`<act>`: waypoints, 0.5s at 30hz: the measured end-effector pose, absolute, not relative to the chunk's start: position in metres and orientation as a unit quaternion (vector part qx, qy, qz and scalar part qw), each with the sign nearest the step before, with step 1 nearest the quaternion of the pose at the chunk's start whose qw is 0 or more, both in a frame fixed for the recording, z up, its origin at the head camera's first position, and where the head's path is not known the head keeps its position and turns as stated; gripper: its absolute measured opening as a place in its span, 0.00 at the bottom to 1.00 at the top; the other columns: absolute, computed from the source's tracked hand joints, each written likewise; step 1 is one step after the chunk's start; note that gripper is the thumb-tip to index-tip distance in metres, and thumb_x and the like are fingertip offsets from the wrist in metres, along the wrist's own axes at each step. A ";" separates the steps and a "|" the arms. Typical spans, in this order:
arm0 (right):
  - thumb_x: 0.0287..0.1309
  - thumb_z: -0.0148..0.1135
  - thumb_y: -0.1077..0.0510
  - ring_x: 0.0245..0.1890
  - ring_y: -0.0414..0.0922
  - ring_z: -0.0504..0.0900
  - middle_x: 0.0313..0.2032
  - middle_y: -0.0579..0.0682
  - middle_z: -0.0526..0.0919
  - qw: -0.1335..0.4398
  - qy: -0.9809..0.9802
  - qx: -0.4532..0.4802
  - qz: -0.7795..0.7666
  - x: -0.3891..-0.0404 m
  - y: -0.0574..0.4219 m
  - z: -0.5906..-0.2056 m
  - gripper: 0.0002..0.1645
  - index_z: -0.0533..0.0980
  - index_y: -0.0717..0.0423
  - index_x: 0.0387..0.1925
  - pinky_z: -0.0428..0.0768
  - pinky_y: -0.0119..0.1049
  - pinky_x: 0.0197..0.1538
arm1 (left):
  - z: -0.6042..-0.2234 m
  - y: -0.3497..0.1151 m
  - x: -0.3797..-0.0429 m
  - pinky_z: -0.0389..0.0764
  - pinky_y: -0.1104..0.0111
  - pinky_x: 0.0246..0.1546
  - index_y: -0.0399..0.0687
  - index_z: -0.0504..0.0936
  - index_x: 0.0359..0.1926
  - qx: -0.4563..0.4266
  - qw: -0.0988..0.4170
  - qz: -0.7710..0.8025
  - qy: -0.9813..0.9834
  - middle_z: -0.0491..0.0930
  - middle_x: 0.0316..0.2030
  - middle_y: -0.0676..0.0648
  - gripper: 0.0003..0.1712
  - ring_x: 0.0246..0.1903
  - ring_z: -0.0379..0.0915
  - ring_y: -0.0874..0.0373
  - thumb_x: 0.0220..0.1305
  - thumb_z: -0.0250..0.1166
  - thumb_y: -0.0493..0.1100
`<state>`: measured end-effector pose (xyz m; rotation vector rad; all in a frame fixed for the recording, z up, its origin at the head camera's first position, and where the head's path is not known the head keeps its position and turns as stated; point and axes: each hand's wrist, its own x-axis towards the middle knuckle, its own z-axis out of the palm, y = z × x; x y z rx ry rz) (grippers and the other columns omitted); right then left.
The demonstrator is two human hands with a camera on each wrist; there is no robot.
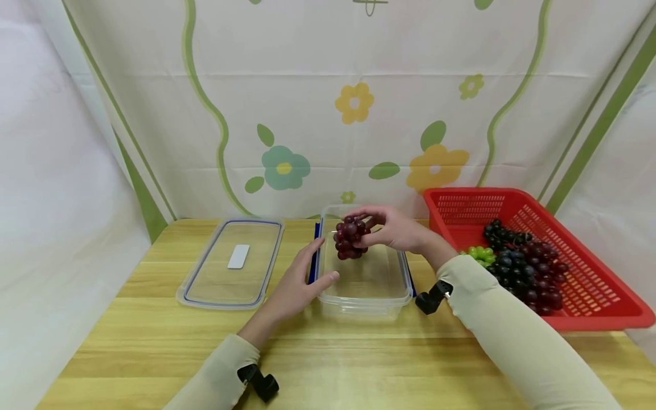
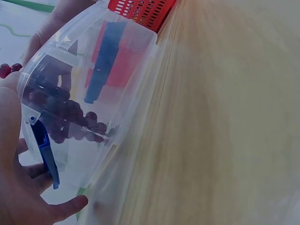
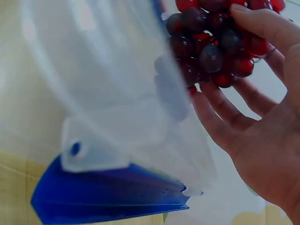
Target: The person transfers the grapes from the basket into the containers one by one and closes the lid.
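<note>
My right hand point(image 1: 392, 230) holds a bunch of dark red grapes point(image 1: 348, 238) over the far left part of a clear plastic container point(image 1: 366, 279). In the right wrist view, the thumb and fingers are curled around the grapes point(image 3: 211, 51). My left hand point(image 1: 297, 282) is at the container's left side, its fingers extended and its thumb over the near left rim. In the left wrist view its fingers lie beside a blue side latch point(image 2: 47, 152). Dark grapes point(image 2: 70, 117) show through the container's clear wall there.
The container's clear lid point(image 1: 220, 285), with a blue seal and white label, lies on the wooden table point(image 1: 333, 370) to the left. A red basket point(image 1: 589, 319) on the right holds green grapes point(image 1: 480, 254), black grapes point(image 1: 507, 270) and more red grapes point(image 1: 545, 267). A patterned cloth point(image 1: 328, 131) hangs behind.
</note>
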<state>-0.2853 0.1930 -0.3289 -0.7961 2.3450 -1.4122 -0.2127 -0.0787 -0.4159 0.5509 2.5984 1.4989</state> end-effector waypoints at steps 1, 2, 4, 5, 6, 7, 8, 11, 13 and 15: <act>0.61 0.75 0.60 0.57 0.55 0.79 0.64 0.52 0.81 0.148 0.818 -0.283 -0.479 -0.285 0.193 -0.330 0.32 0.80 0.45 0.67 0.86 0.45 0.53 | -0.416 -0.079 -0.212 0.57 0.31 0.77 0.76 0.49 0.85 0.181 0.046 0.491 0.851 0.48 0.85 0.55 0.49 0.85 0.45 0.45 0.71 0.64 0.69; 0.61 0.75 0.60 0.56 0.55 0.79 0.64 0.51 0.81 0.151 0.822 -0.289 -0.467 -0.285 0.192 -0.331 0.32 0.81 0.43 0.66 0.86 0.45 0.53 | -0.416 -0.079 -0.212 0.57 0.31 0.77 0.74 0.49 0.85 0.181 0.045 0.492 0.851 0.48 0.85 0.55 0.49 0.85 0.45 0.44 0.72 0.64 0.69; 0.61 0.75 0.60 0.57 0.54 0.81 0.63 0.49 0.82 0.157 0.826 -0.301 -0.450 -0.285 0.192 -0.333 0.31 0.81 0.42 0.66 0.86 0.46 0.55 | -0.416 -0.079 -0.212 0.57 0.31 0.77 0.75 0.49 0.85 0.181 0.044 0.493 0.850 0.48 0.85 0.55 0.49 0.85 0.45 0.44 0.72 0.63 0.69; 0.61 0.74 0.61 0.58 0.54 0.81 0.63 0.49 0.82 0.157 0.828 -0.307 -0.443 -0.285 0.191 -0.334 0.31 0.81 0.41 0.65 0.86 0.46 0.56 | -0.416 -0.079 -0.212 0.57 0.31 0.77 0.76 0.49 0.85 0.181 0.045 0.493 0.850 0.48 0.85 0.55 0.48 0.85 0.45 0.44 0.72 0.63 0.69; 0.60 0.74 0.61 0.58 0.54 0.81 0.63 0.50 0.83 0.154 0.830 -0.311 -0.438 -0.285 0.191 -0.335 0.31 0.81 0.42 0.65 0.86 0.46 0.57 | -0.415 -0.079 -0.212 0.57 0.31 0.77 0.78 0.49 0.84 0.181 0.045 0.493 0.850 0.48 0.85 0.55 0.48 0.85 0.45 0.44 0.73 0.63 0.69; 0.60 0.74 0.62 0.58 0.54 0.81 0.63 0.50 0.83 0.152 0.831 -0.312 -0.435 -0.285 0.190 -0.335 0.32 0.81 0.42 0.66 0.86 0.46 0.57 | -0.415 -0.079 -0.212 0.57 0.31 0.77 0.79 0.49 0.84 0.182 0.045 0.493 0.850 0.48 0.85 0.55 0.47 0.85 0.44 0.45 0.73 0.63 0.68; 0.60 0.73 0.62 0.58 0.54 0.81 0.63 0.50 0.83 0.145 0.834 -0.312 -0.432 -0.285 0.190 -0.336 0.32 0.81 0.42 0.65 0.86 0.46 0.57 | -0.415 -0.079 -0.212 0.57 0.31 0.77 0.79 0.49 0.84 0.181 0.045 0.493 0.850 0.48 0.85 0.55 0.47 0.85 0.44 0.45 0.73 0.63 0.68; 0.60 0.72 0.64 0.56 0.54 0.81 0.64 0.51 0.81 0.125 0.838 -0.305 -0.436 -0.285 0.187 -0.336 0.32 0.82 0.42 0.65 0.87 0.46 0.54 | -0.415 -0.079 -0.211 0.57 0.31 0.77 0.78 0.49 0.84 0.181 0.047 0.493 0.849 0.47 0.85 0.56 0.47 0.85 0.45 0.45 0.73 0.63 0.68; 0.60 0.72 0.65 0.55 0.55 0.80 0.65 0.50 0.80 0.115 0.840 -0.298 -0.438 -0.286 0.185 -0.335 0.32 0.82 0.41 0.65 0.87 0.47 0.54 | -0.415 -0.078 -0.212 0.57 0.30 0.77 0.75 0.50 0.85 0.181 0.047 0.493 0.850 0.47 0.85 0.55 0.48 0.85 0.45 0.45 0.73 0.63 0.68; 0.59 0.72 0.66 0.57 0.56 0.80 0.66 0.50 0.80 0.110 0.843 -0.304 -0.430 -0.287 0.184 -0.337 0.33 0.82 0.42 0.64 0.87 0.49 0.55 | -0.415 -0.078 -0.212 0.57 0.30 0.77 0.73 0.50 0.85 0.182 0.047 0.492 0.850 0.47 0.85 0.55 0.49 0.85 0.45 0.45 0.72 0.64 0.68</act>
